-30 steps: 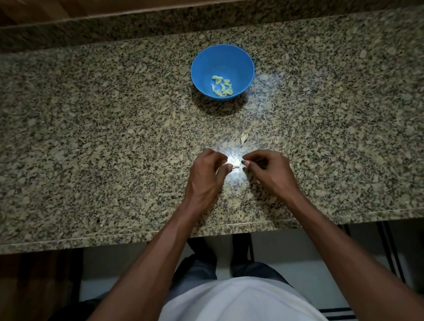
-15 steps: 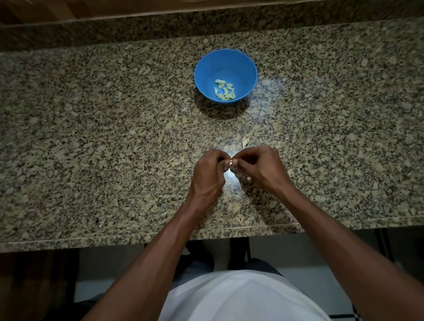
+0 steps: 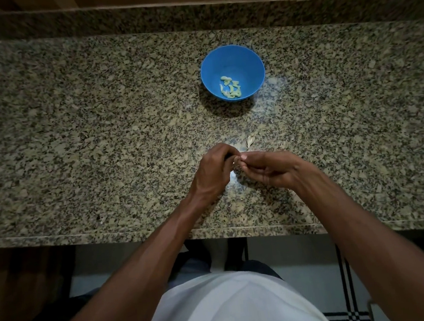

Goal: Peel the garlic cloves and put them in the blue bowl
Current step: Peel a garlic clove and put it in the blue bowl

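A blue bowl (image 3: 232, 61) stands on the granite counter beyond my hands, with several pale peeled garlic cloves (image 3: 230, 90) in its bottom. My left hand (image 3: 213, 172) and my right hand (image 3: 269, 168) meet fingertip to fingertip over the counter, both pinching one small garlic clove (image 3: 236, 160), which is mostly hidden by the fingers. One loose unpeeled clove or piece of skin (image 3: 250, 140) lies on the counter just beyond my right fingertips.
The speckled granite counter (image 3: 99, 146) runs the full width, with a raised granite back ledge (image 3: 190, 16) behind the bowl and its front edge (image 3: 134, 231) near my body. A bright light reflection lies under my hands.
My hands came together from slightly apart and now pinch the clove between them. My right hand has turned so its fingers point left. The view shifted slightly.
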`<state>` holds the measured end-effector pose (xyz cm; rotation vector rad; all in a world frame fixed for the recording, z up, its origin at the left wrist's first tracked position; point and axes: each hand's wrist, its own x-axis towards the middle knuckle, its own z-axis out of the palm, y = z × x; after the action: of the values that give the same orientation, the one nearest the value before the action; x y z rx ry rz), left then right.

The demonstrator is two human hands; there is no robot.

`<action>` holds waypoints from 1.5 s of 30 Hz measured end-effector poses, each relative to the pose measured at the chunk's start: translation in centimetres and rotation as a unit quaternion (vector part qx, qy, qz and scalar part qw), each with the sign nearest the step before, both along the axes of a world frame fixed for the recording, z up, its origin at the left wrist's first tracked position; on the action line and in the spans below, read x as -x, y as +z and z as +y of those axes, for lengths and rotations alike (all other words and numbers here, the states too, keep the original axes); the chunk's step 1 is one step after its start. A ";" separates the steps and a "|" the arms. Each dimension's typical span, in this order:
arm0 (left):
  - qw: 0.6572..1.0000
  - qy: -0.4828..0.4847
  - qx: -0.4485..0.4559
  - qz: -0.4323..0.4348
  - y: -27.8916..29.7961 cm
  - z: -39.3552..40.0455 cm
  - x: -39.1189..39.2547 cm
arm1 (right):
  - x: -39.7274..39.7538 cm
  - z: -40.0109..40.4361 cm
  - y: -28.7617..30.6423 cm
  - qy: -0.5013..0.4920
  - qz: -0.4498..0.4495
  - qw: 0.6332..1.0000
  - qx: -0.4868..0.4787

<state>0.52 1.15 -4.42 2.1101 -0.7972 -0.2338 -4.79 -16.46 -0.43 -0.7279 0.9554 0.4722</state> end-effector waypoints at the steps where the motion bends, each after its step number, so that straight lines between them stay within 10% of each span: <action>1: 1.000 -0.011 -0.006 -0.012 -0.2 0.0 -0.1 | 0.0 -0.2 -0.1 0.019 0.001 1.000 0.004; 5: 0.999 0.012 -0.036 -0.020 -0.7 0.5 -0.5 | 0.4 -0.5 -0.7 0.162 -0.088 0.957 0.222; 10: 0.991 0.077 -0.110 -0.016 -2.0 1.9 -1.3 | 0.3 1.3 -2.1 0.342 -0.253 0.622 0.658; 16: 0.988 0.095 -0.117 -0.010 -1.9 2.1 -0.5 | 0.8 3.9 -2.6 0.440 -0.296 0.452 0.717; 35: 0.986 0.112 -0.121 0.006 -1.3 1.3 -0.2 | -0.1 4.8 0.2 0.562 -0.300 0.367 0.678; 38: 0.986 0.119 -0.113 0.025 -1.4 1.5 -0.4 | -0.2 4.6 -0.4 0.499 -0.296 0.429 0.692; 42: 0.979 0.135 -0.013 0.153 -0.2 1.6 -0.7 | -0.3 3.6 -1.2 0.248 -0.202 0.783 0.534; 45: 0.968 0.117 0.052 0.215 1.0 1.5 -0.3 | 1.0 3.4 -1.0 0.119 -0.158 0.917 0.346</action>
<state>0.82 2.61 -3.44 1.9345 -0.2942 -0.4895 -5.78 -13.08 -1.45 -1.5286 0.7193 0.2015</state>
